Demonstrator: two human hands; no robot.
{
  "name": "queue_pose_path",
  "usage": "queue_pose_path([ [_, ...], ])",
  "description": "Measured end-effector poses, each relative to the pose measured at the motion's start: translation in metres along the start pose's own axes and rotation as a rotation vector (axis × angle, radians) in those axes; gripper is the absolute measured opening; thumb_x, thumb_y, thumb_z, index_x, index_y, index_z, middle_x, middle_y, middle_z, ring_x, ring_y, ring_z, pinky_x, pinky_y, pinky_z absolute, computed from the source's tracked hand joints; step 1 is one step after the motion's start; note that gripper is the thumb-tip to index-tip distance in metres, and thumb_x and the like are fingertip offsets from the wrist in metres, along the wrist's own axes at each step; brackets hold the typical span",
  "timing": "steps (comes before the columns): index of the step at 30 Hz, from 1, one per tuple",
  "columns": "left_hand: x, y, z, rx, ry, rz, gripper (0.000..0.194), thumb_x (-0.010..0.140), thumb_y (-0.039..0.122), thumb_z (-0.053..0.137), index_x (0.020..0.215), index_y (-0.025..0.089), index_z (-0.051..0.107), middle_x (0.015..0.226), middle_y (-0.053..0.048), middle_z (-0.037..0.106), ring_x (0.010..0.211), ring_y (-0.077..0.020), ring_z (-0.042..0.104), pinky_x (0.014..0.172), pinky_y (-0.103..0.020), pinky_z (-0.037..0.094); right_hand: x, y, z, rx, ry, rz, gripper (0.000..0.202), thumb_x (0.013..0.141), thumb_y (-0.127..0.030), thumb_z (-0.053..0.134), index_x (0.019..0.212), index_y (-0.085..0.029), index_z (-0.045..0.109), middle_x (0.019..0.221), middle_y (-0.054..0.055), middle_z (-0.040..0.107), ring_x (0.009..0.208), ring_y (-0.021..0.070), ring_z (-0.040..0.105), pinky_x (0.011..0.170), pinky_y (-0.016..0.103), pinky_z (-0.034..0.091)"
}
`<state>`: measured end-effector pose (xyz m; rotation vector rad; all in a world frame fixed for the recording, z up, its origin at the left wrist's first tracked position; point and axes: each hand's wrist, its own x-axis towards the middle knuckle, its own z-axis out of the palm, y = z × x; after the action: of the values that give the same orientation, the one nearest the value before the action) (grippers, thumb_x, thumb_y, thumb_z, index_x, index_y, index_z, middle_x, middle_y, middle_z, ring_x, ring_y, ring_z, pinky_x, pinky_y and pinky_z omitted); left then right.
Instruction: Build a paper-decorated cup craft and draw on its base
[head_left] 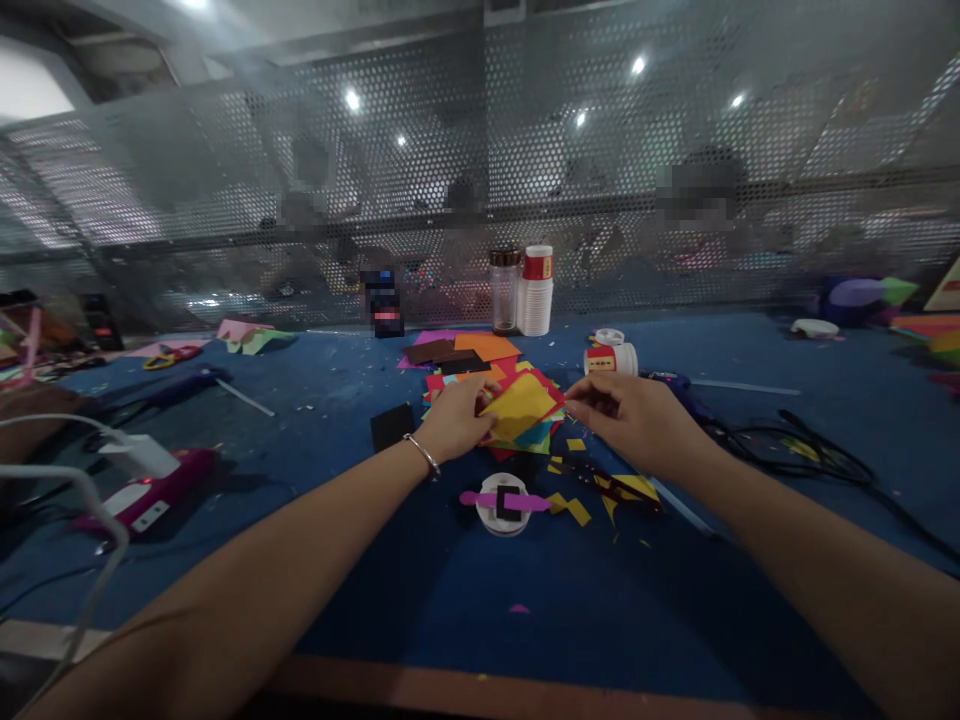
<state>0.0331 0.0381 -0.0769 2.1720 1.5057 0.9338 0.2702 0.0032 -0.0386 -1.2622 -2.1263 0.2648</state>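
My left hand [457, 415], with a silver bangle at the wrist, pinches the left side of a yellow paper sheet [521, 408]. My right hand [634, 412] is closed, thumb and forefinger together at the right corner of a red paper sheet [555, 396] just behind the yellow one. Under both sheets lies a pile of coloured papers [534, 437]. Nearer me is a white round lid [491, 522] bearing a purple paper strip [480, 499] and a black paper square [509, 503]. Dark scissors [611, 486] lie right of it among yellow scraps [577, 511].
A clear bottle [505, 295] and stacked paper cups [535, 305] stand at the back; another cup [624, 360] lies tipped over. Black cable [832, 455] winds across the right. At left are a magenta power strip [154, 495], a glue gun [169, 390] and another person's arm [37, 415].
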Motion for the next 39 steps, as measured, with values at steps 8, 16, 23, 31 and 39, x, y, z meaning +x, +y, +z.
queue_pose_path([
  [8, 0.001, -0.001, -0.014, -0.388, 0.112, 0.011, 0.037, 0.077, 0.021, 0.067, 0.111, 0.017, 0.053, 0.107, -0.008, 0.069, 0.097, -0.0199, 0.068, 0.084, -0.035, 0.056, 0.002, 0.0, -0.004, 0.062, 0.08, 0.106, 0.022, 0.085, -0.037, 0.062, 0.095, -0.019, 0.069, 0.084, 0.007, 0.073, 0.072, 0.0208, 0.067, 0.065, 0.033, 0.051],
  [16, -0.01, 0.021, -0.009, -0.523, -0.007, 0.106, 0.037, 0.074, 0.02, 0.072, 0.107, 0.019, 0.055, 0.096, -0.003, 0.066, 0.089, -0.0171, 0.066, 0.081, -0.032, 0.055, 0.003, 0.004, 0.005, 0.195, 0.15, 0.073, 0.025, 0.086, -0.043, 0.059, 0.087, -0.019, 0.066, 0.077, 0.005, 0.07, 0.067, 0.019, 0.063, 0.063, 0.031, 0.048],
  [23, -0.029, 0.03, -0.049, -0.141, -0.344, 0.098, 0.058, 0.069, 0.044, 0.081, 0.116, 0.02, 0.058, 0.108, -0.008, 0.067, 0.095, -0.023, 0.065, 0.083, -0.036, 0.053, 0.0, 0.007, 0.0, 0.179, 0.223, 0.079, 0.019, 0.09, -0.036, 0.056, 0.078, -0.021, 0.059, 0.07, 0.002, 0.065, 0.063, 0.0178, 0.063, 0.062, 0.031, 0.047],
  [31, -0.047, 0.037, -0.058, 0.186, -0.591, 0.256, 0.066, 0.052, 0.043, 0.092, 0.108, 0.023, 0.064, 0.112, -0.006, 0.064, 0.106, -0.0286, 0.058, 0.09, -0.036, 0.046, -0.002, 0.003, -0.004, 0.095, 0.252, 0.086, 0.02, 0.09, -0.035, 0.056, 0.076, -0.022, 0.059, 0.067, 0.002, 0.064, 0.06, 0.0175, 0.061, 0.059, 0.03, 0.045],
  [39, -0.041, 0.039, -0.051, 0.061, -0.674, 0.186, 0.046, 0.066, 0.041, 0.082, 0.101, 0.018, 0.063, 0.105, -0.005, 0.064, 0.097, -0.0243, 0.058, 0.084, -0.034, 0.042, -0.004, 0.0, -0.001, 0.052, 0.246, -0.01, 0.018, 0.089, -0.033, 0.057, 0.079, -0.019, 0.064, 0.071, 0.003, 0.067, 0.06, 0.0169, 0.059, 0.057, 0.029, 0.042],
])
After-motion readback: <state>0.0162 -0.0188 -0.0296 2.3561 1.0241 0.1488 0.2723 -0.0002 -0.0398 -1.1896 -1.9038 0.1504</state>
